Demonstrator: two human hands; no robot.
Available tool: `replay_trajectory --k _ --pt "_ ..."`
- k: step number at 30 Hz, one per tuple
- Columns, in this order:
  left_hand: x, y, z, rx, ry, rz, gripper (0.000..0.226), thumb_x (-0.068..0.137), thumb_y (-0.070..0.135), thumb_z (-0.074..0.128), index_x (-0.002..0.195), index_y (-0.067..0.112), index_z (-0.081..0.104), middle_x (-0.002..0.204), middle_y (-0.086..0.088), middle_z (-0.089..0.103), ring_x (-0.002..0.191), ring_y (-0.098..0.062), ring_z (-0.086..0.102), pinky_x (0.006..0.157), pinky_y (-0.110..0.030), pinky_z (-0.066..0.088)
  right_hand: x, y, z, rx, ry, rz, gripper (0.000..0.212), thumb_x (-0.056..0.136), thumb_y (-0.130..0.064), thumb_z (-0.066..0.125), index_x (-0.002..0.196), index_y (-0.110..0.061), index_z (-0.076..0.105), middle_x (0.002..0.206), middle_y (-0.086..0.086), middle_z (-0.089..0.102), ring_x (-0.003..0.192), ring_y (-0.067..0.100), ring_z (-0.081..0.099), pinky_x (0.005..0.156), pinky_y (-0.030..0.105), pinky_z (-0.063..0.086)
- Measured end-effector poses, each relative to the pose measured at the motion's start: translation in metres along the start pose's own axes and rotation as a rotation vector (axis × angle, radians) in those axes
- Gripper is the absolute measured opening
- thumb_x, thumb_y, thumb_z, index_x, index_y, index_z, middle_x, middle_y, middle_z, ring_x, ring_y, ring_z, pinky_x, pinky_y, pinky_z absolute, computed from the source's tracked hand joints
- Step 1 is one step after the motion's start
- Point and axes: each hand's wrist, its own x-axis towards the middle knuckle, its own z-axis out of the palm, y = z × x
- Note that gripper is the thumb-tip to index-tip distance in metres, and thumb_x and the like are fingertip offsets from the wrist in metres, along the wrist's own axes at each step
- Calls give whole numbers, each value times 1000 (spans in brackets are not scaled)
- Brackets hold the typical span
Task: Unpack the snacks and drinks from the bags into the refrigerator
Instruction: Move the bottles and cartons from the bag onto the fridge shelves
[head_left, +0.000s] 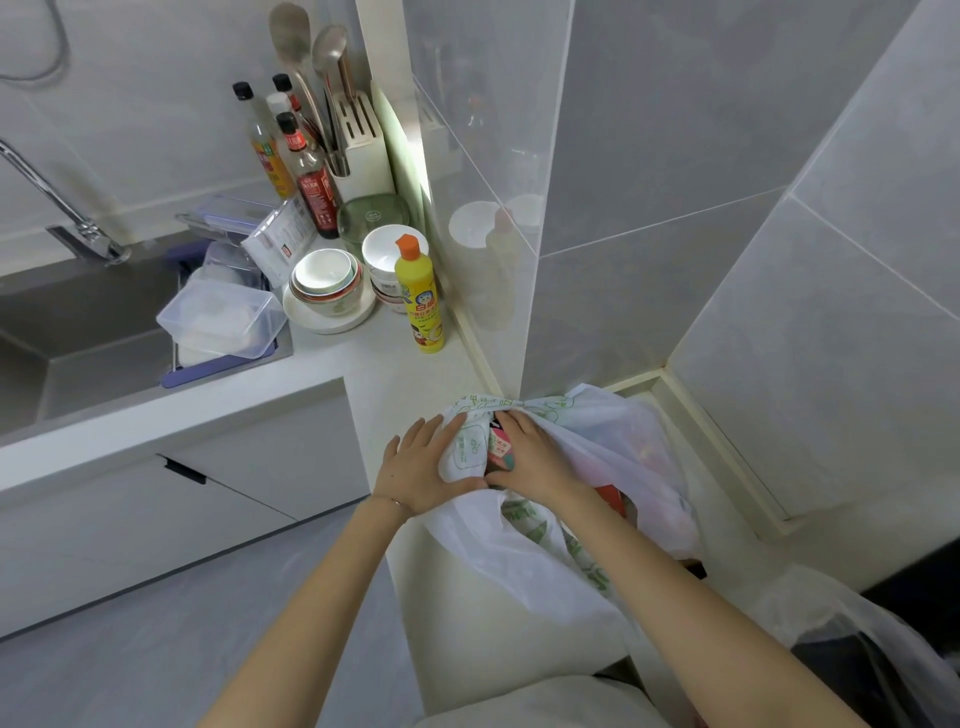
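Note:
A white plastic shopping bag (587, 525) with green print lies on the white counter (395, 379) by the tiled wall corner. My left hand (421, 467) lies on the bag's left side, thumb pressing a fold of the plastic. My right hand (530, 457) reaches into the bag's mouth, fingers curled round a pink and dark snack packet (500, 446) that shows between both hands. Red and pale packets show faintly through the plastic on the right. A second thin bag (883, 649) sits at the lower right.
A yellow dish soap bottle (420, 296) stands just beyond the bag. Stacked bowls (327, 283), sauce bottles (306, 171), a knife block (363, 140) and plastic boxes (223, 317) crowd the counter beside the sink (78, 332). Tiled walls close in on the right.

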Motion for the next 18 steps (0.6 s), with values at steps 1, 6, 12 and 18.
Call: replay_trajectory --k 1,6,12,18 --pt "0 0 -1 -6 -4 -7 108 62 91 43 151 45 3 161 5 14 148 -21 9 119 -48 12 0 0 2 -1 -2 7 95 77 -36 75 152 -18 19 156 2 23 144 23 23 116 40 25" --pt "-2 3 -3 39 -52 -9 109 65 88 47 152 42 1 161 5 13 148 -22 8 119 -48 12 -7 2 8 43 60 49 92 73 -47 75 146 -27 23 147 4 42 133 27 41 105 44 39" --pt "-7 2 -6 39 -81 3 115 54 92 34 152 40 2 161 3 14 148 -24 10 118 -49 14 -25 7 0 238 108 30 81 66 -34 84 132 -23 39 125 -2 55 112 19 55 91 39 50" --pt "-17 26 -7 -219 171 207 108 61 92 43 151 37 20 159 -4 20 147 -23 14 117 -50 20 -53 9 -23 569 196 70 76 65 -23 87 127 -23 43 117 -10 54 106 9 56 80 23 53"
